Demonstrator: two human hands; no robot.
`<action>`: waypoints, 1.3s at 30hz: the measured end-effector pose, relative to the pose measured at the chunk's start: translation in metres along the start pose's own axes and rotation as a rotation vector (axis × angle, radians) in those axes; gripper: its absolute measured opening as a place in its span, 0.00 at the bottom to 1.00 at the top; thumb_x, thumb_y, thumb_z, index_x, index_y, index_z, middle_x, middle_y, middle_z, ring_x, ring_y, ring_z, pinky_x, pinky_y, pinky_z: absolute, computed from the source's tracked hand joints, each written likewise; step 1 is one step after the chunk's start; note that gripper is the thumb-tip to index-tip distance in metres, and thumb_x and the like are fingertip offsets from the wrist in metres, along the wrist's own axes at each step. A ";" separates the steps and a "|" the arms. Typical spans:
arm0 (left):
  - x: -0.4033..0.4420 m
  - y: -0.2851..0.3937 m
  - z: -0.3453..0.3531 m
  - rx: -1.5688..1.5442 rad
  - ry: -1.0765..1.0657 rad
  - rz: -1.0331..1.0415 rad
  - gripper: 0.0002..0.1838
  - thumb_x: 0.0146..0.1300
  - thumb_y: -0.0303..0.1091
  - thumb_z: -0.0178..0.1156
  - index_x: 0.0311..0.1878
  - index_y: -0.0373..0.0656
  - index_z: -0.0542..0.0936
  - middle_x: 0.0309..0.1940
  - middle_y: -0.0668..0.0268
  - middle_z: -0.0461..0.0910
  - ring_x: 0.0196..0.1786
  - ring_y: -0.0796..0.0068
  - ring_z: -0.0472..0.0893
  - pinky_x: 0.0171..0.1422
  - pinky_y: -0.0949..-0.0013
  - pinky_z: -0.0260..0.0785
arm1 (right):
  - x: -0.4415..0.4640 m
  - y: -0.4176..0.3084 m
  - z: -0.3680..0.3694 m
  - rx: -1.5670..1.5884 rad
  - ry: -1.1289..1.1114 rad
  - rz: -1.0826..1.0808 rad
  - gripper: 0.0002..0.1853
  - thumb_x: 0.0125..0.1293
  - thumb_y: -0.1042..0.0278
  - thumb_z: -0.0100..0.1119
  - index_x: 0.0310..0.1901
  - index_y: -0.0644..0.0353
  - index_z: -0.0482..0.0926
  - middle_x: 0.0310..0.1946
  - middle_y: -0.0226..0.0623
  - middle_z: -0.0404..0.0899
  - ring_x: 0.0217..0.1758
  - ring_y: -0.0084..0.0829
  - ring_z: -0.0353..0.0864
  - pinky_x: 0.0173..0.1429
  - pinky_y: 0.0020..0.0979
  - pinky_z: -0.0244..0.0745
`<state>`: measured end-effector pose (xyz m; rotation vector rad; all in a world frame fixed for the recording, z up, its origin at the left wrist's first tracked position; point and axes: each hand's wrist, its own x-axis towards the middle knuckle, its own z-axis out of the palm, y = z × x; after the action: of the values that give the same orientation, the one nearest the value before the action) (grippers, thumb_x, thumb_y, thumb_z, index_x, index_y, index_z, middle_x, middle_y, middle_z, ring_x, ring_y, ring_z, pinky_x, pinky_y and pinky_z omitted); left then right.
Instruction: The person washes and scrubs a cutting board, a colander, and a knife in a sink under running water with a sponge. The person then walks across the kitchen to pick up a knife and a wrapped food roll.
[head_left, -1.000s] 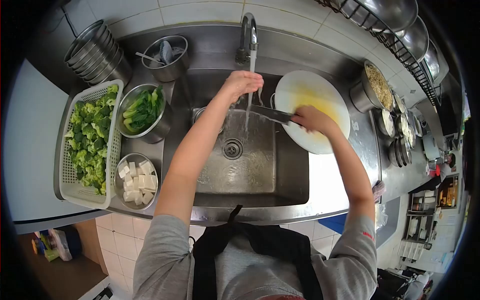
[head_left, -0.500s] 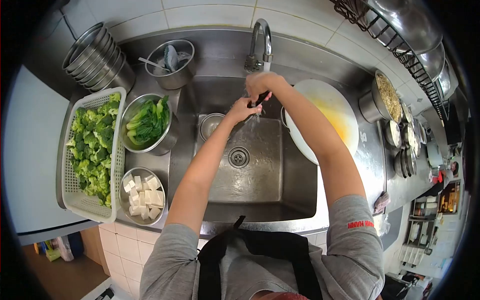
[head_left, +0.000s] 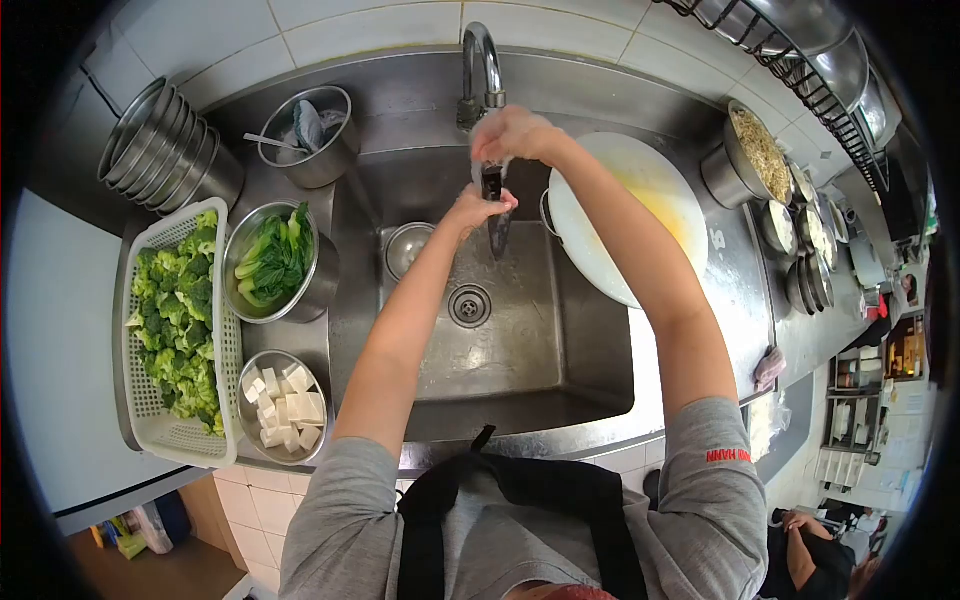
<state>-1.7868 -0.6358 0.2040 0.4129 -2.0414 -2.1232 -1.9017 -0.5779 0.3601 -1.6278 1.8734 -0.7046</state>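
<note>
A knife [head_left: 499,232] hangs blade down over the sink [head_left: 500,360], below the faucet [head_left: 483,65]. My left hand [head_left: 474,212] is closed around it near the top of the blade. Just above, my right hand [head_left: 510,135] is under the spout beside the knife's handle end; its fingers are smeared by motion, so its hold cannot be made out. A round metal bowl [head_left: 408,250] rests in the sink, left of the knife. The large white round board [head_left: 625,215], stained yellow, lies at the sink's right edge.
Left of the sink are a basket of broccoli [head_left: 180,320], a bowl of leafy greens [head_left: 272,262], a bowl of white cubes [head_left: 290,407], stacked pots [head_left: 165,150] and a pot with a spoon [head_left: 325,160]. Pots [head_left: 730,175] line the right; a person [head_left: 815,555] is at lower right.
My right hand has moved with the knife from over the board to beneath the faucet. The blade has turned from sideways to downward, and my left hand has come down onto it.
</note>
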 end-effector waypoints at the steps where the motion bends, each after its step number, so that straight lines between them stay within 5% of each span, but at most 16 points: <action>1: 0.001 -0.005 0.002 -0.017 0.033 0.023 0.10 0.49 0.30 0.64 0.35 0.39 0.79 0.35 0.64 0.80 0.42 0.74 0.77 0.51 0.69 0.66 | -0.001 0.000 -0.003 0.000 -0.004 -0.003 0.12 0.40 0.76 0.60 0.32 0.60 0.81 0.27 0.34 0.80 0.31 0.27 0.80 0.35 0.28 0.74; 3: 0.004 -0.012 0.005 -0.037 0.075 0.050 0.10 0.48 0.30 0.64 0.35 0.39 0.79 0.35 0.64 0.80 0.41 0.74 0.77 0.51 0.69 0.66 | -0.003 0.004 -0.009 0.427 -0.086 0.177 0.09 0.43 0.77 0.58 0.31 0.62 0.81 0.26 0.35 0.80 0.30 0.26 0.80 0.35 0.25 0.76; 5: 0.004 -0.017 0.009 -0.110 0.109 0.062 0.09 0.46 0.31 0.65 0.32 0.40 0.81 0.29 0.66 0.80 0.35 0.75 0.77 0.44 0.71 0.67 | 0.005 0.020 -0.013 0.471 -0.041 0.153 0.07 0.46 0.77 0.58 0.30 0.64 0.81 0.26 0.35 0.80 0.30 0.25 0.79 0.36 0.24 0.76; 8: -0.005 -0.011 0.011 -0.050 0.186 -0.018 0.10 0.46 0.32 0.66 0.33 0.40 0.80 0.29 0.67 0.79 0.34 0.77 0.76 0.42 0.72 0.66 | 0.026 0.039 -0.022 -0.028 0.190 0.315 0.09 0.46 0.73 0.60 0.33 0.61 0.79 0.32 0.40 0.80 0.34 0.33 0.81 0.37 0.29 0.77; 9: -0.006 -0.011 0.011 -0.044 0.212 -0.051 0.10 0.47 0.33 0.66 0.33 0.40 0.80 0.29 0.67 0.79 0.34 0.77 0.76 0.42 0.72 0.66 | 0.033 0.043 -0.019 -0.029 0.186 0.307 0.09 0.46 0.73 0.60 0.33 0.61 0.79 0.32 0.40 0.80 0.34 0.33 0.81 0.37 0.29 0.77; 11: -0.013 -0.012 0.010 -0.131 0.197 -0.053 0.12 0.48 0.35 0.67 0.34 0.40 0.80 0.29 0.68 0.79 0.33 0.79 0.75 0.41 0.73 0.65 | 0.049 0.058 -0.003 -0.542 0.384 0.229 0.11 0.48 0.71 0.60 0.35 0.60 0.76 0.37 0.44 0.79 0.40 0.41 0.80 0.43 0.37 0.75; 15: -0.031 -0.012 0.007 -0.149 0.273 -0.132 0.11 0.51 0.35 0.66 0.36 0.41 0.80 0.30 0.69 0.79 0.33 0.81 0.74 0.41 0.73 0.65 | 0.088 0.105 0.023 -0.738 0.403 0.145 0.11 0.55 0.59 0.54 0.38 0.51 0.77 0.35 0.49 0.78 0.41 0.51 0.77 0.45 0.44 0.72; 19: -0.059 -0.009 0.001 -0.267 0.259 -0.058 0.06 0.55 0.30 0.62 0.36 0.43 0.79 0.34 0.70 0.79 0.31 0.84 0.72 0.32 0.78 0.60 | 0.094 0.095 0.009 -0.635 0.357 0.152 0.11 0.54 0.63 0.50 0.34 0.59 0.78 0.36 0.46 0.79 0.44 0.45 0.78 0.45 0.39 0.74; 21: -0.069 -0.007 -0.001 -0.289 0.259 0.001 0.05 0.56 0.30 0.61 0.36 0.44 0.79 0.35 0.70 0.80 0.30 0.84 0.71 0.31 0.78 0.59 | 0.093 0.096 -0.003 -0.957 0.084 0.079 0.09 0.55 0.67 0.49 0.33 0.58 0.78 0.35 0.45 0.79 0.43 0.45 0.79 0.42 0.38 0.75; 26: -0.088 -0.009 0.014 -0.225 0.294 -0.153 0.08 0.56 0.31 0.60 0.40 0.43 0.80 0.36 0.71 0.79 0.39 0.84 0.73 0.39 0.78 0.62 | 0.086 0.105 -0.016 -0.833 0.413 -0.041 0.06 0.55 0.72 0.50 0.33 0.55 0.77 0.36 0.43 0.79 0.42 0.43 0.79 0.42 0.41 0.76; 31: -0.113 -0.002 0.038 -0.093 0.167 -0.115 0.09 0.57 0.31 0.59 0.39 0.38 0.78 0.36 0.67 0.79 0.42 0.79 0.74 0.48 0.73 0.64 | 0.052 0.099 0.027 -0.522 0.698 0.267 0.13 0.56 0.65 0.56 0.41 0.61 0.70 0.38 0.47 0.77 0.43 0.46 0.77 0.45 0.41 0.73; 33: -0.119 -0.006 0.043 0.097 0.096 -0.028 0.08 0.56 0.32 0.60 0.37 0.38 0.79 0.33 0.68 0.79 0.39 0.78 0.75 0.47 0.73 0.65 | -0.001 0.074 0.028 -0.457 0.556 0.277 0.16 0.55 0.62 0.56 0.43 0.62 0.70 0.40 0.49 0.76 0.43 0.47 0.77 0.46 0.42 0.73; 34: -0.122 -0.005 0.049 0.152 0.051 -0.023 0.08 0.55 0.32 0.60 0.36 0.38 0.79 0.31 0.68 0.79 0.37 0.78 0.75 0.46 0.73 0.65 | -0.030 0.085 0.036 -0.497 0.595 0.106 0.17 0.53 0.58 0.58 0.38 0.62 0.74 0.33 0.48 0.78 0.38 0.46 0.78 0.43 0.43 0.73; 35: -0.122 -0.003 0.056 0.208 -0.004 -0.012 0.08 0.54 0.33 0.61 0.34 0.38 0.79 0.29 0.69 0.78 0.35 0.79 0.75 0.44 0.72 0.66 | -0.059 0.076 0.033 -0.351 0.433 0.205 0.14 0.52 0.57 0.58 0.34 0.60 0.78 0.31 0.48 0.78 0.39 0.47 0.78 0.43 0.43 0.72; 39: -0.122 0.015 0.101 0.703 -0.316 -0.067 0.16 0.49 0.39 0.64 0.33 0.34 0.78 0.25 0.54 0.78 0.32 0.62 0.80 0.37 0.65 0.67 | -0.194 0.038 0.033 -0.260 0.348 -0.016 0.17 0.58 0.52 0.51 0.35 0.59 0.79 0.31 0.47 0.79 0.36 0.47 0.78 0.41 0.42 0.71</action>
<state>-1.7034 -0.5032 0.2318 0.2328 -2.9711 -1.5051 -1.8831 -0.3813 0.3230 -1.7689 2.2816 -0.8216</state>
